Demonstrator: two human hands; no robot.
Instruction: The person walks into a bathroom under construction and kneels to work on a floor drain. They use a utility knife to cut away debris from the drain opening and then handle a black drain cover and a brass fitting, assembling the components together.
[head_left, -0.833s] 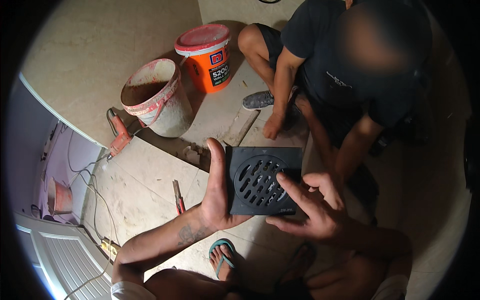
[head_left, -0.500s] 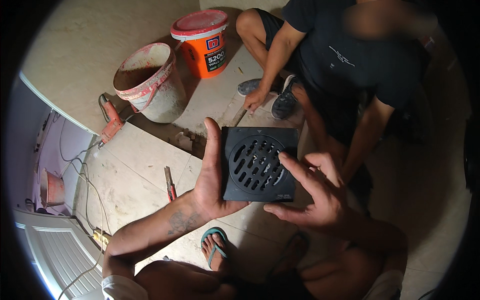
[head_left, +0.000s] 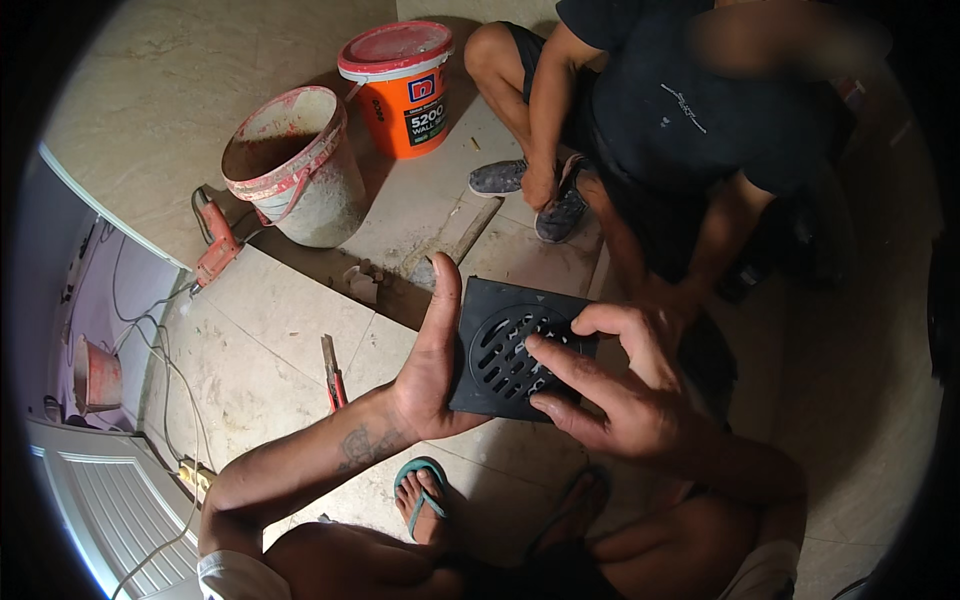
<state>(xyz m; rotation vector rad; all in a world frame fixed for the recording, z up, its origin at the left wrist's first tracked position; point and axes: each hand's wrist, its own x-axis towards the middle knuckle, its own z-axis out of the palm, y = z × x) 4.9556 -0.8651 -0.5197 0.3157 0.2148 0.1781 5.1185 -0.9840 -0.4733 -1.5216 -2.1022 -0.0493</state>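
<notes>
A black square floor drain cover (head_left: pixel 470 345) with a round slotted grate lies across my left hand (head_left: pixel 428 385). The left palm and fingers are under it, largely hidden, while the thumb sticks up beside its left edge. Over the cover's right side is my right hand (head_left: pixel 635 390), fingers apart. Its index fingertip touches the slots, another finger reaches the upper right part, and the thumb is by the lower edge. On the tiles left of my left hand lies a red utility knife (head_left: pixel 334 375).
A dirty bucket (head_left: pixel 335 200) and a lidded orange bucket (head_left: pixel 405 115) stand far left of a crouching person (head_left: pixel 690 110). A flat bar (head_left: pixel 482 228) lies by that person's shoes. Near a dark floor recess (head_left: pixel 310 265) are a red drill (head_left: pixel 217 250) and cables (head_left: pixel 172 370).
The drain cover has tilted and dropped slightly. My right index finger has moved left, further onto the grate. The other person's hand has let go of the flat bar and drawn back to the shoe.
</notes>
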